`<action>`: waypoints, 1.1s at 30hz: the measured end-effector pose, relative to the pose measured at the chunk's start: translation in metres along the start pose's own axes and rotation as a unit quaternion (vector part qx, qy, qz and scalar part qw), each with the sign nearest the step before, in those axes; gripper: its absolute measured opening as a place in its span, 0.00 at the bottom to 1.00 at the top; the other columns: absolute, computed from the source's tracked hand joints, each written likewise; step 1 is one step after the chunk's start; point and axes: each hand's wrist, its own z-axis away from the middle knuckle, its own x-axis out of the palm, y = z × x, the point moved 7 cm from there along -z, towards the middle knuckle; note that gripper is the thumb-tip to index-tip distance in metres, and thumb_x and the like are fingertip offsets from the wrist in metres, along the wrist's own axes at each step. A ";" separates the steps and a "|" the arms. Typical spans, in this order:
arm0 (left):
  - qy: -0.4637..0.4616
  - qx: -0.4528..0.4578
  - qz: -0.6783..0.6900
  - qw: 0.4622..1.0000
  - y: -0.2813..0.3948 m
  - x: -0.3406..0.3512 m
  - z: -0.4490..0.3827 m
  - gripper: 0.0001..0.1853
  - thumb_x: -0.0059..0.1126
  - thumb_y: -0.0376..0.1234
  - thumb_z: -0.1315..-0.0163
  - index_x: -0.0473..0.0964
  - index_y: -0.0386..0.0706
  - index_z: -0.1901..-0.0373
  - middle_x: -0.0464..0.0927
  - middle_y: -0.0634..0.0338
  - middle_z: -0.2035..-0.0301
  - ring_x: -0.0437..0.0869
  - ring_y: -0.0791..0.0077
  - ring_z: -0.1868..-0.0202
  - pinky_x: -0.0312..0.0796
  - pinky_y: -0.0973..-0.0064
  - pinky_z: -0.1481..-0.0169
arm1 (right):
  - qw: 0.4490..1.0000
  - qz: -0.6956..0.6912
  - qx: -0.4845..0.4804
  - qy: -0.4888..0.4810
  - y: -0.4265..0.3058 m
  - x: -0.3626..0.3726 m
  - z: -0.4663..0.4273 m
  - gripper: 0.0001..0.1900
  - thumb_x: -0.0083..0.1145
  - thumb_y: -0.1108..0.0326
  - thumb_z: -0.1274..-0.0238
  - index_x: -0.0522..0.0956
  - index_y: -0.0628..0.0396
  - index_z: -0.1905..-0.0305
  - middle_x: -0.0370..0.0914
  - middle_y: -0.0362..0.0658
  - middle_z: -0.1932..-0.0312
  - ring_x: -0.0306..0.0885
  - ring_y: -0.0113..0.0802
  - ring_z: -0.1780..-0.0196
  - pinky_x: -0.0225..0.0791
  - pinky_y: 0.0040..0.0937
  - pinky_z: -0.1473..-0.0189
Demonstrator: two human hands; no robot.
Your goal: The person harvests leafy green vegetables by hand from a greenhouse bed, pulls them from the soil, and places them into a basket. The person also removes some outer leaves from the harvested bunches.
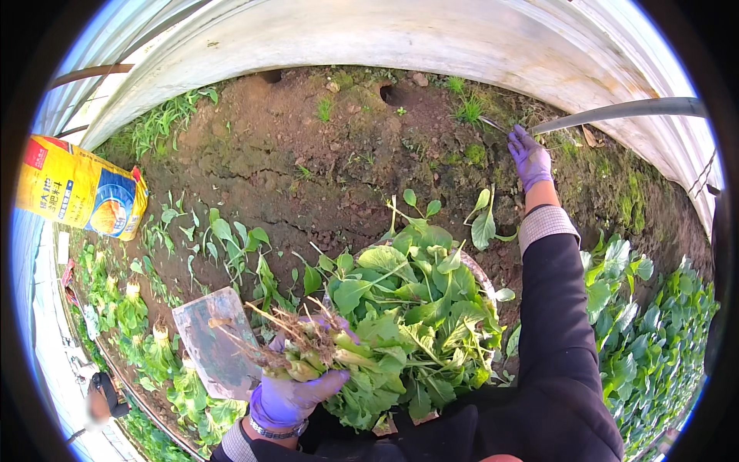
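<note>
My left hand [297,392], in a purple glove with a watch at the wrist, grips a bunch of leafy greens [369,358], its soil-covered roots pointing up and left. Beneath and beside the bunch, loose green leaves [427,277] heap over a round container, whose rim [479,274] shows on the right. Gloved too, my right hand [528,156] reaches out to the soil by the foot of a curved metal hoop [623,112]. A thin pale strip [492,123] lies just left of its fingertips; whether the fingers hold it, I cannot tell.
A flat, worn board [216,343] stands left of the leaves. Bundled greens [159,352] lie at the lower left, and a yellow printed sack [84,187] is beyond. Plants [646,341] grow at right. Plastic sheeting [369,34] walls the far side. Another person [103,398] is at lower left.
</note>
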 end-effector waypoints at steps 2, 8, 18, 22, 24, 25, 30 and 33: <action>-0.014 0.013 -0.016 1.000 0.000 -0.001 0.000 0.30 0.62 0.20 0.56 0.68 0.37 0.46 0.78 0.53 0.55 0.77 0.68 0.50 0.67 0.66 0.41 | 1.000 0.003 -0.007 -0.004 -0.003 0.001 0.000 0.17 0.46 0.70 0.34 0.71 0.63 0.42 0.72 0.45 0.41 0.71 0.41 0.41 0.64 0.37 0.40; -0.002 -0.015 -0.011 1.000 0.000 -0.002 0.004 0.31 0.62 0.20 0.56 0.67 0.37 0.45 0.78 0.54 0.55 0.77 0.68 0.50 0.68 0.66 0.42 | 0.999 0.000 -0.037 -0.029 -0.020 0.001 -0.002 0.18 0.42 0.72 0.32 0.67 0.67 0.41 0.72 0.50 0.42 0.72 0.43 0.40 0.66 0.38 0.41; -0.002 0.016 -0.007 1.000 -0.003 -0.007 0.003 0.31 0.62 0.20 0.57 0.67 0.36 0.46 0.76 0.53 0.53 0.79 0.66 0.51 0.69 0.63 0.41 | 0.940 0.305 -0.151 -0.023 -0.083 0.026 0.033 0.10 0.54 0.71 0.38 0.79 0.61 0.55 0.82 0.41 0.60 0.79 0.28 0.60 0.71 0.21 0.58; -0.015 0.018 0.001 1.000 -0.002 -0.002 -0.001 0.31 0.62 0.19 0.56 0.67 0.36 0.46 0.77 0.53 0.54 0.78 0.66 0.51 0.69 0.64 0.42 | 0.771 0.613 -0.168 0.037 -0.067 0.021 0.027 0.12 0.62 0.58 0.47 0.83 0.51 0.60 0.82 0.44 0.65 0.79 0.34 0.63 0.70 0.29 0.56; -0.014 0.018 0.003 1.000 -0.003 0.000 -0.003 0.31 0.62 0.19 0.56 0.67 0.36 0.46 0.77 0.53 0.54 0.78 0.66 0.50 0.69 0.65 0.42 | 0.738 0.660 -0.136 0.038 -0.052 0.021 0.021 0.14 0.60 0.57 0.47 0.81 0.44 0.54 0.82 0.46 0.59 0.79 0.40 0.57 0.70 0.33 0.51; -0.020 0.015 0.000 1.000 -0.004 0.001 -0.004 0.31 0.62 0.19 0.56 0.66 0.36 0.46 0.77 0.53 0.54 0.78 0.67 0.50 0.69 0.65 0.42 | 0.713 0.685 -0.137 0.062 -0.050 0.021 0.021 0.15 0.59 0.57 0.46 0.80 0.43 0.52 0.81 0.47 0.57 0.79 0.41 0.55 0.70 0.35 0.51; -0.016 -0.004 -0.024 1.000 -0.008 -0.004 -0.011 0.31 0.61 0.18 0.56 0.66 0.36 0.45 0.76 0.53 0.54 0.77 0.66 0.48 0.68 0.65 0.41 | 0.618 0.768 -0.120 0.113 -0.039 0.030 0.019 0.19 0.58 0.56 0.43 0.76 0.38 0.46 0.76 0.48 0.47 0.76 0.45 0.46 0.69 0.40 0.46; -0.009 -0.024 -0.023 0.999 -0.011 -0.004 -0.017 0.31 0.60 0.18 0.56 0.66 0.36 0.45 0.76 0.53 0.54 0.77 0.66 0.48 0.68 0.64 0.41 | 0.587 0.791 -0.135 0.106 -0.033 0.038 0.013 0.17 0.58 0.55 0.42 0.77 0.39 0.47 0.77 0.47 0.48 0.77 0.45 0.48 0.70 0.38 0.46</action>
